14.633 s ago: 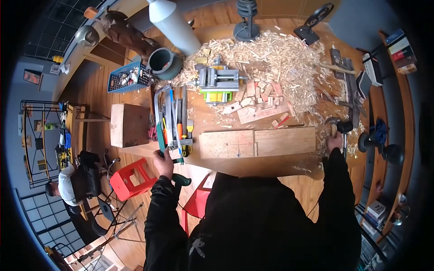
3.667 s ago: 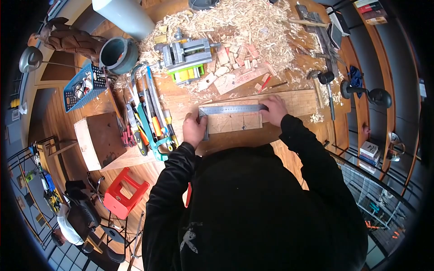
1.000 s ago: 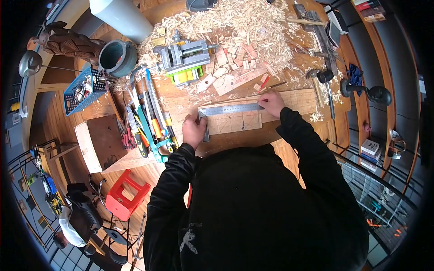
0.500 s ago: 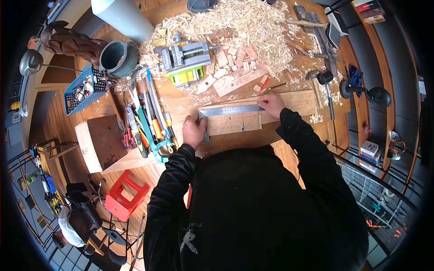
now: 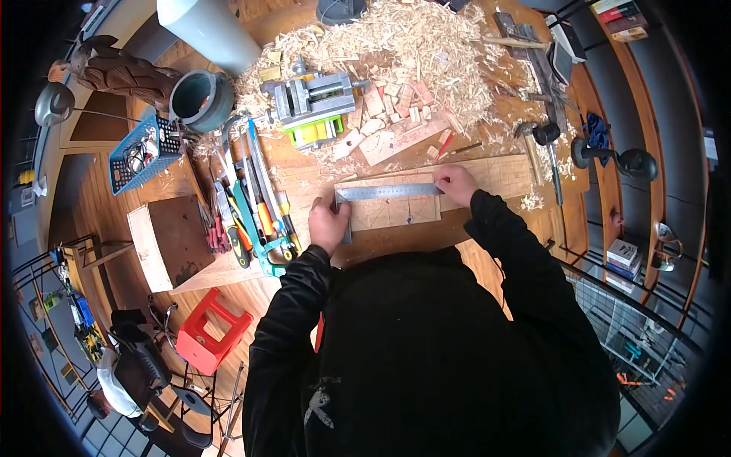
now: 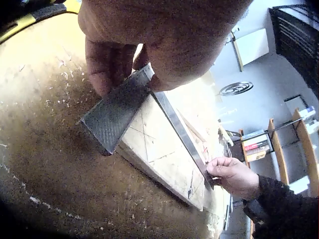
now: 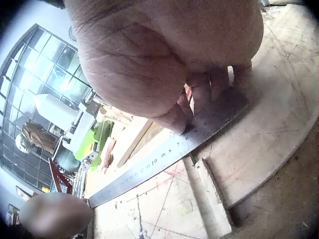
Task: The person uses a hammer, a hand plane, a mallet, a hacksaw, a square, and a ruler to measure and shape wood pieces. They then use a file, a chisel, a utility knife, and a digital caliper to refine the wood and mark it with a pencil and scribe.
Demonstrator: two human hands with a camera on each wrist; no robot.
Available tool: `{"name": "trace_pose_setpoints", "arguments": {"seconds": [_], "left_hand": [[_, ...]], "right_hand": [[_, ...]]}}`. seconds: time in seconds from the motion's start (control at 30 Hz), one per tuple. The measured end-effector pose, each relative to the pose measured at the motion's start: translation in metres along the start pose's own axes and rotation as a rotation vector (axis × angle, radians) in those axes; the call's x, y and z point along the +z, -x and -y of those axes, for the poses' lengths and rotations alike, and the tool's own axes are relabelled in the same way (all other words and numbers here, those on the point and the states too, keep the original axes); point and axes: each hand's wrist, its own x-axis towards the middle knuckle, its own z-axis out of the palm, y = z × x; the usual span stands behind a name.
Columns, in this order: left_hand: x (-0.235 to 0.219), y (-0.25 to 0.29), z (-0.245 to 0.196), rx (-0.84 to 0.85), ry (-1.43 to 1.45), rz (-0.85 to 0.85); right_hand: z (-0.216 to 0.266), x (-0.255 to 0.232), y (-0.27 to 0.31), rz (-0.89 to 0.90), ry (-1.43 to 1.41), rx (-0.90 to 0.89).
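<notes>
A metal try square (image 5: pixel 388 191) lies along a wooden block (image 5: pixel 396 213) marked with pencil lines. My left hand (image 5: pixel 329 223) grips its thick stock (image 6: pixel 117 109) at the block's left end, thumb on one side and fingers on the other. Its ruled blade (image 7: pixel 149 167) runs across the block toward my right hand (image 5: pixel 457 186). In the left wrist view, thumb and fingertips of the right hand (image 6: pixel 234 177) pinch the blade's far end. A raised strip (image 7: pixel 212 196) crosses the block's right end. Behind the block, a longer plain board (image 5: pixel 499 177) reaches to the right.
Saws and chisels (image 5: pixel 255 202) lie left of the block, near a wooden box (image 5: pixel 179 236). A vise (image 5: pixel 314 99), wood offcuts (image 5: pixel 400 103) and heaped shavings (image 5: pixel 426 46) fill the back. A hammer (image 5: pixel 550 145) lies at the right.
Over the last second the square's blade has shifted slightly toward the body, with the right hand. Much earlier, the left hand was by the saws and the right hand by the hammer.
</notes>
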Motion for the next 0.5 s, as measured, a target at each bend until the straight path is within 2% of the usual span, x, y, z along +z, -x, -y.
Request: {"name": "trace_pose_setpoints", "arguments": {"seconds": [0.17,0.27,0.33,0.5], "left_hand": [[-0.004,0.002,-0.002,0.002,-0.006,0.020],[-0.005,0.002,-0.003,-0.012,-0.014,0.035],[-0.005,0.003,-0.004,-0.026,-0.014,0.055],[-0.005,0.004,-0.002,0.009,-0.017,0.050]], "right_hand": [[0.004,0.001,0.012,0.040,-0.127,0.023],[0.009,0.004,0.017,0.039,-0.114,0.097],[0.011,0.010,0.017,-0.035,-0.244,0.147],[0.023,0.017,0.019,-0.030,-0.310,0.255]]}}
